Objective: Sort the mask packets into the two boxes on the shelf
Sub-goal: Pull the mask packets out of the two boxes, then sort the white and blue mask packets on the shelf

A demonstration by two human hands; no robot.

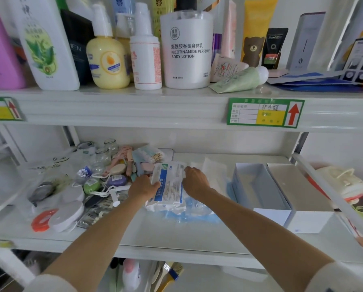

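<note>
A white mask packet with blue print [169,184] lies on top of a pile of packets on the lower shelf [176,234]. My left hand [142,187] grips its left edge and my right hand [195,181] grips its right edge. Under it lie clear packets of blue masks [199,213], and white packets [213,168] lie behind my right hand. Two open boxes stand side by side to the right: a blue-grey box [258,186] and a white box [298,190]. Both look empty inside.
Left of the pile sits a clutter of soaps, glass jars, round white tins [68,216] and an orange ring [42,220]. The upper shelf holds lotion bottles [187,49] and tubes. A green price label [264,112] is on the shelf edge. A white upright stands right of the boxes.
</note>
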